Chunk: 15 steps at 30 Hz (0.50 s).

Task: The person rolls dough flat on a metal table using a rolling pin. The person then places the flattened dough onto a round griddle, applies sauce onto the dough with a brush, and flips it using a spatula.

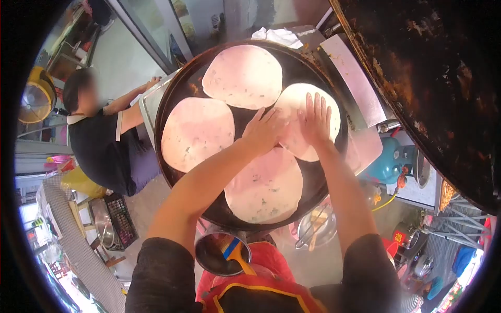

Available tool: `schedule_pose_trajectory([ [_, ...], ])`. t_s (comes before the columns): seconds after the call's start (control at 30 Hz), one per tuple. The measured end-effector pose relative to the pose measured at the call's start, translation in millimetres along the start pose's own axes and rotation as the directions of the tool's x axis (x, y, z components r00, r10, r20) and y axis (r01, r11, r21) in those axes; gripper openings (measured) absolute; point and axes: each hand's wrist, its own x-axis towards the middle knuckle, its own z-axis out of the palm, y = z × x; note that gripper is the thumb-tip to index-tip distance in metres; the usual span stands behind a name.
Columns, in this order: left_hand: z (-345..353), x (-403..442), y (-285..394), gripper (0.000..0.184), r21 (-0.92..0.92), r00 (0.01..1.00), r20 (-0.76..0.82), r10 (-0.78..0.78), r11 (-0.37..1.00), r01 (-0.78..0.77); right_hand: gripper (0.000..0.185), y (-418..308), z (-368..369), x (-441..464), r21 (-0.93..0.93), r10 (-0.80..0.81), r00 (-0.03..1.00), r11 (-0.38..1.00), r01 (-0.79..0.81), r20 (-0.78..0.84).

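Observation:
Four flat rounds of dough with green flecks lie on a large round dark pan [245, 117]: a top one [242, 75], a left one [198, 133], a bottom one [264, 188] and a right one [297, 115]. My right hand [315, 121] lies flat on the right round, its fingers stretched out. At that round's left edge, near the pan's middle, my left hand [265, 130] rests with fingers spread. Neither hand grips anything.
A raised dark lid [428, 78] fills the upper right. Below the pan sits a pot [222, 255] with an orange-handled brush. Another person [102, 135] stands at the left. A teal gas cylinder [386, 160] is on the right, a white cloth [277, 36] behind the pan.

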Motion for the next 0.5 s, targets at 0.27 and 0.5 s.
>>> schedule_pose_trajectory([
  [0.27,-30.8,-104.1,8.3,0.053,-0.215,0.991,0.040,0.129,0.970,-0.118,0.064,-28.8,-39.2,-23.0,0.096,-0.173,0.985,0.981,0.171,0.013],
  [0.5,-34.4,-164.8,24.8,0.060,-0.375,0.992,0.106,0.062,0.927,-0.017,0.068,-93.6,-53.2,-129.8,0.259,-0.569,0.776,0.820,0.511,0.272],
])
